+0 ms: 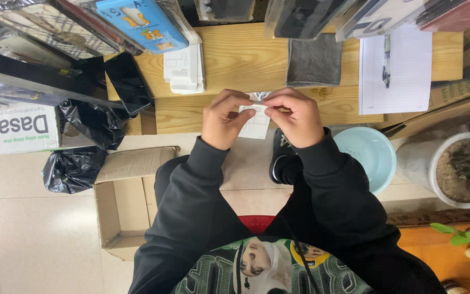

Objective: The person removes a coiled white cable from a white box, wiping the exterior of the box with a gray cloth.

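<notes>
Small flat white paper packet (256, 123) with faint grey line print, pinched between left hand (223, 118) and right hand (295, 117). Sleeves plain black. Light pine wooden desk (235, 65), visible grain. Dark grey folded cloth (314, 60). Glossy black phone (128, 81). Pale turquoise round plastic basin (370, 154). Crinkled black plastic bag (74, 169). Brown open cardboard box (118, 212). White round plant pot (436, 169), green leaves. Blue phone case (142, 23) with cartoon print.

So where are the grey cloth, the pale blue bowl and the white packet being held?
grey cloth (314, 61), head view, middle of the fabric.
pale blue bowl (373, 155), head view, inner wall.
white packet (257, 124), head view, lower part showing between the left hand (223, 121) and right hand (295, 117).
</notes>
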